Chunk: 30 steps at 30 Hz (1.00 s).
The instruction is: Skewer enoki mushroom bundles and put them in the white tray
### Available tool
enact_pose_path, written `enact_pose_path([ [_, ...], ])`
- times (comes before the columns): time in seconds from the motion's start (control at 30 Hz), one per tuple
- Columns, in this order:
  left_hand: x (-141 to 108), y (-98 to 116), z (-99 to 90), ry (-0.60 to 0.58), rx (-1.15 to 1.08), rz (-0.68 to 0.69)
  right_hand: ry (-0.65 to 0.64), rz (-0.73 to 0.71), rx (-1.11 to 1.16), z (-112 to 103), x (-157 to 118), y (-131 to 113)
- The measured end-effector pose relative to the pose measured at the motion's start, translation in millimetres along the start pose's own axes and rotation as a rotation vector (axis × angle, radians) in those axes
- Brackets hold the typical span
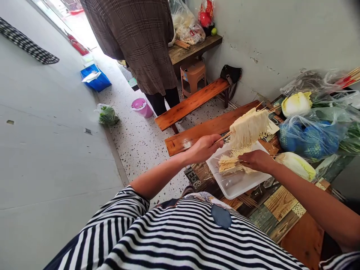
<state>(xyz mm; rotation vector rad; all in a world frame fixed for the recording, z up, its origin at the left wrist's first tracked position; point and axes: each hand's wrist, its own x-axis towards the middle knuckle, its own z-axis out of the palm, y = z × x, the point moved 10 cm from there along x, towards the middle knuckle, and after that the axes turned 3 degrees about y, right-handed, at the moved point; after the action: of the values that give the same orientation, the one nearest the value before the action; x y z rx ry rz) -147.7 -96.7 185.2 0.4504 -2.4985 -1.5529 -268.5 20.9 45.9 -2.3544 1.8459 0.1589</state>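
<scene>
A blue bag [96, 79] and some bagged greens [107, 114] sit on the floor [120, 150] by the wall, then a pink bucket [142, 109]. Next comes a co-worker [135, 41] in a plaid coat, beyond the benches [205, 127].

The left grip [207, 147] is closed around the ends of some skewers [226, 135], lifting them above the left corner of the counter [281, 202]. On them hang pale sheets [249, 125], folded over and fringed along the lower side; this load looks threaded already.

Beneath is a white tray [234, 183], set between that corner and the middle of the counter. Over it, the right grip [258, 161] appears closed on a frayed, yellowish bundle [226, 164] with thin sticks among it; how firmly, I cannot tell.

Loose sticks [249, 201] lie between the tray and the counter's near edge, and look bare, so I judge the work partway through. How much of the bundle is finished is unclear.

Further right, the near cabbage [299, 167] lies beside the tray and the far cabbage [296, 104] toward the counter's wall edge, neither visibly skewered. Between them and the right edge, a clear bag [312, 137] holds something blue.
</scene>
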Motion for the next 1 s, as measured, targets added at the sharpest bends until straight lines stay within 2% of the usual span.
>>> enact_pose_path([
  [0.1, -0.7, 1.5, 3.0, 0.0, 0.021, 0.011, -0.033, -0.016, -0.036, 17.5, -2.1, -6.1],
  [0.27, -3.7, 2.8, 11.4, -0.015, 0.048, -0.003, -0.246, 0.186, 0.125, 93.2, -23.0, 0.9],
  [0.33, -4.9, 2.7, 15.1, -0.026, 0.048, -0.012, -0.291, 0.242, 0.155, 115.9, -30.5, 4.2],
  [0.43, -5.2, 3.2, 20.5, -0.041, 0.086, -0.009, -0.354, 0.276, 0.245, 134.8, -32.5, 8.7],
  [0.5, -4.4, 3.6, 24.0, -0.047, 0.098, -0.003, -0.424, 0.242, 0.333, 141.8, -27.7, 6.6],
  [0.6, -3.4, 4.2, 28.4, -0.053, 0.095, 0.005, -0.536, 0.138, 0.487, 146.3, -17.6, -5.6],
  [0.67, -3.8, 4.9, 30.0, -0.058, 0.096, 0.014, -0.543, 0.077, 0.571, 142.0, -11.3, -13.2],
  [0.8, -6.8, 6.7, 29.6, -0.066, 0.094, 0.041, -0.443, 0.042, 0.642, 121.8, -8.2, -13.0],
  [1.0, -10.0, 2.3, 29.7, -0.074, 0.101, 0.028, -0.311, 0.067, 0.633, 79.8, -12.1, 7.2],
])
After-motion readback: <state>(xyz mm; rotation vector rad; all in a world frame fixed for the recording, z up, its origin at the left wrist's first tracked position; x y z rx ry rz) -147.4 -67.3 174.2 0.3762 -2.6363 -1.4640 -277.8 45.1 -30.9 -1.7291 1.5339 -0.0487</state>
